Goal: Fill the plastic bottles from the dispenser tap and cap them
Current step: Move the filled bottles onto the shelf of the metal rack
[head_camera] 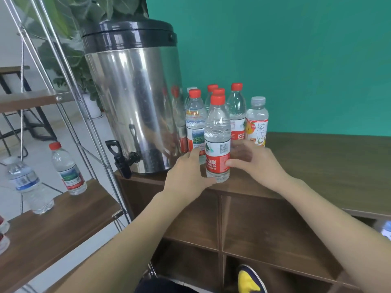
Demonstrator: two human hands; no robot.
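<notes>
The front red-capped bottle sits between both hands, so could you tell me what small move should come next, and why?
Probably close both hands on the front bottle and lift it toward the tap. The left hand and right hand flank its base, and the tap is to the left with nothing under it.

Bare cabinet top (317,157) right of the bottle cluster (213,115) — open passage. Left is blocked by the steel dispenser (135,106); its black tap (121,158) juts past the front edge.
</notes>
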